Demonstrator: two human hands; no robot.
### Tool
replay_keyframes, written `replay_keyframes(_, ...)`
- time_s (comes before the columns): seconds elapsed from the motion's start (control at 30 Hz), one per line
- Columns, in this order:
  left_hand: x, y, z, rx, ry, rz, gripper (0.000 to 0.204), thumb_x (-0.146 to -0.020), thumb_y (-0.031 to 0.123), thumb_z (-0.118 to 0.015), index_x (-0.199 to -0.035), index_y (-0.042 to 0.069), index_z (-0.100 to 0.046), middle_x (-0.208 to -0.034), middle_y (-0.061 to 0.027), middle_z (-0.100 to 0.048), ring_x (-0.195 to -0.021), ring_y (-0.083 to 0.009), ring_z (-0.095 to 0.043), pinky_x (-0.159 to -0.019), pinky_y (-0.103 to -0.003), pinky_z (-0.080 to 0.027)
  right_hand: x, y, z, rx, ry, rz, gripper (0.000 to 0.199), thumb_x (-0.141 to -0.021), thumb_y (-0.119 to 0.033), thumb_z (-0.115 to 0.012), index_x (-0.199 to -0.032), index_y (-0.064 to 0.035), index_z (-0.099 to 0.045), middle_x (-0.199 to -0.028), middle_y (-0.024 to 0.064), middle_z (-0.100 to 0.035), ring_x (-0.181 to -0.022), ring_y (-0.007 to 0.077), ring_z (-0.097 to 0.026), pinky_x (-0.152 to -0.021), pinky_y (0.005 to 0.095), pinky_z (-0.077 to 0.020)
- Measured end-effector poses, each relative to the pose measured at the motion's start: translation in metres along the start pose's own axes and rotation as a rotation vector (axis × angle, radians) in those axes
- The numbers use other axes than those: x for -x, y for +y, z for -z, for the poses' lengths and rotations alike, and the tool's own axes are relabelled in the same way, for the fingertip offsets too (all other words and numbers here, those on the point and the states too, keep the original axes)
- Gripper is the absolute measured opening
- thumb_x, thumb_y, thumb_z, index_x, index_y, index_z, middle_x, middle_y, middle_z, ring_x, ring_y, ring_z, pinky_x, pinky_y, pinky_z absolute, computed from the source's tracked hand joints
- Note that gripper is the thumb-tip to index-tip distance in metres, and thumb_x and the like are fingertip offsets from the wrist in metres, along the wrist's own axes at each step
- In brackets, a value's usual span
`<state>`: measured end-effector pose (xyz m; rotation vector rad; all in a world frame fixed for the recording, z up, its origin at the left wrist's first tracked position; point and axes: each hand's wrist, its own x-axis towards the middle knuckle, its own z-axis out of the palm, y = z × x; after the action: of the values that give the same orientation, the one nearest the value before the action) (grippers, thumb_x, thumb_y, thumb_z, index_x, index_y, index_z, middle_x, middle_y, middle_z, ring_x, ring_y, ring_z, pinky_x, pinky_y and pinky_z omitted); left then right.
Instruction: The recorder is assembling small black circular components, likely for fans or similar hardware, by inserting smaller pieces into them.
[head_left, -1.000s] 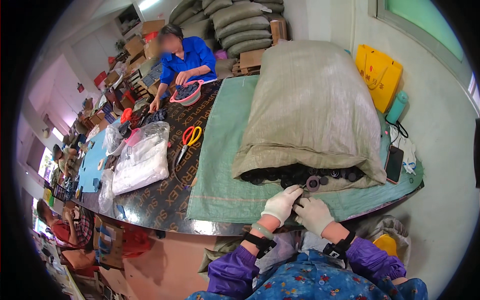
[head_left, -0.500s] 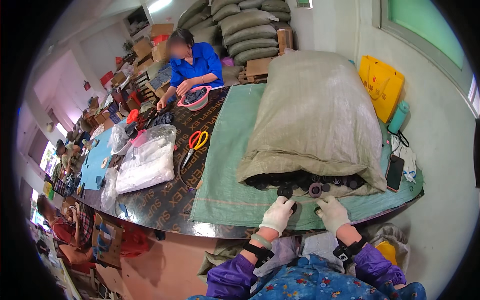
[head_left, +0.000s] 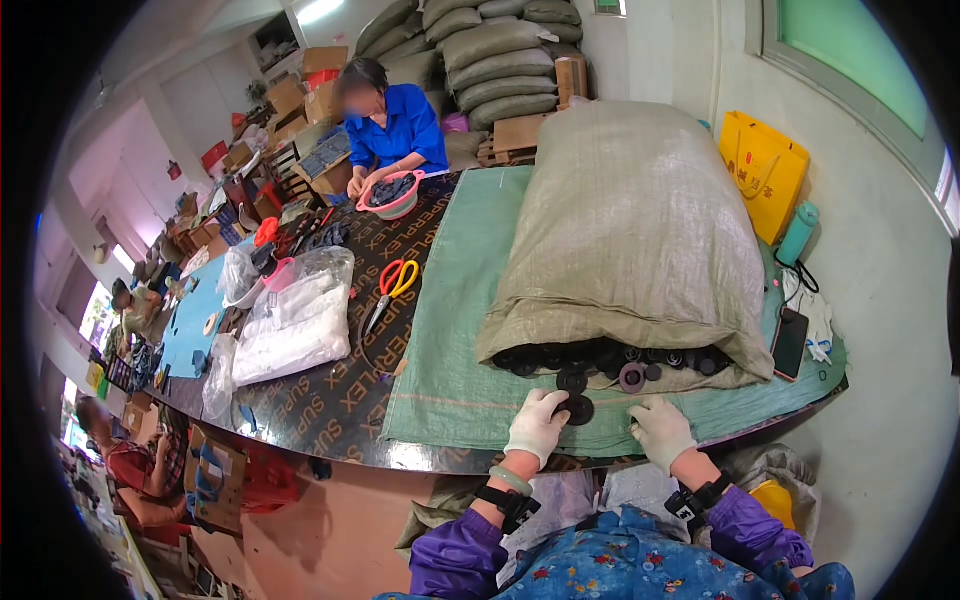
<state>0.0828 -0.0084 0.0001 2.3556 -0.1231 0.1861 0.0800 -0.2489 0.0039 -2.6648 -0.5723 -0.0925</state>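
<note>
Black round rubber-like parts [head_left: 571, 381] spill from the mouth of a big woven sack [head_left: 640, 230] lying on its side. One greyish ring-shaped part [head_left: 632, 377] rests at the sack's lip. My left hand [head_left: 538, 424], in a white glove, pinches a black disc [head_left: 577, 409] at its edge, flat face showing. My right hand [head_left: 662, 432], gloved too, is a short way off with fingers curled together; whatever its fingertips hold is too small and dark to make out. Both hands are over the green woven sheet [head_left: 450, 390] in front of the sack.
Yellow-and-red-handled scissors [head_left: 391, 288] and a plastic-wrapped white bundle [head_left: 292, 322] lie left on the dark table. Across it, a person in blue works at a pink bowl [head_left: 392, 197]. At right are a phone [head_left: 790, 343], green bottle [head_left: 799, 236] and yellow bag [head_left: 760, 175].
My left hand has shifted left and slightly down, and the disc at its fingertips shows more fully. My right hand has barely moved. The person in blue has drawn both hands together beside the bowl.
</note>
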Motion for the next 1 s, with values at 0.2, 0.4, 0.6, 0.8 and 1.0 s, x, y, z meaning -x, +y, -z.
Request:
replay_keyframes(0.2, -0.001, 0.019, 0.010, -0.269, 0.063, -0.041, 0.032, -0.080, 0.018, -0.064, -0.111, 0.013, -0.057, -0.110, -0.0125, -0.055, -0.093, -0.0338, -0.059, -0.075, -0.041, -0.051, 0.000, 0.001, -0.003, -0.026, 0.044, 0.013, 0.024, -0.076, -0.019, -0.067, -0.097, -0.0095, -0.065, -0.098, 0.0122, -0.058, -0.092, 0.0320, -0.058, -0.078, 0.0413, -0.0485)
replay_keyframes(0.4, -0.003, 0.027, -0.008, -0.357, -0.180, -0.167, 0.030, -0.079, 0.019, -0.066, -0.104, 0.008, -0.054, -0.110, -0.0129, -0.054, -0.091, -0.0329, -0.060, -0.073, -0.041, -0.052, 0.000, -0.007, -0.001, -0.044, 0.025, -0.064, 0.022, -0.077, -0.020, -0.066, -0.097, -0.0113, -0.064, -0.098, 0.0107, -0.058, -0.091, 0.0316, -0.058, -0.076, 0.0416, -0.0486)
replay_keyframes(0.6, 0.006, 0.037, -0.006, -0.312, -0.139, -0.261, 0.035, -0.077, 0.019, -0.067, -0.108, 0.009, -0.055, -0.103, -0.0109, -0.057, -0.088, -0.0319, -0.059, -0.071, -0.040, -0.051, 0.011, -0.012, 0.003, -0.191, 0.061, -0.103, 0.023, -0.079, -0.022, -0.066, -0.100, -0.0132, -0.063, -0.098, 0.0107, -0.056, -0.089, 0.0315, -0.058, -0.075, 0.0405, -0.0486)
replay_keyframes(0.8, 0.025, 0.027, -0.016, 0.364, -0.036, 0.103, 0.018, -0.087, 0.019, -0.064, -0.100, 0.007, -0.063, -0.087, -0.0030, -0.058, -0.067, -0.0167, -0.060, -0.059, -0.028, -0.049, 0.013, -0.047, 0.024, -0.392, 0.199, 0.031, 0.027, -0.079, -0.022, -0.067, -0.104, -0.0125, -0.063, -0.100, 0.0111, -0.057, -0.089, 0.0308, -0.058, -0.075, 0.0389, -0.0491)
replay_keyframes(1.0, 0.043, 0.048, -0.013, 1.192, -0.393, 0.343, 0.018, -0.094, 0.018, -0.055, -0.098, 0.003, -0.046, -0.087, -0.0048, -0.057, -0.068, -0.0117, -0.060, -0.058, -0.024, -0.049, 0.015, -0.053, 0.024, -0.352, 0.158, 0.104, 0.028, -0.078, -0.021, -0.067, -0.104, -0.0115, -0.062, -0.100, 0.0101, -0.058, -0.088, 0.0309, -0.059, -0.074, 0.0389, -0.0499)
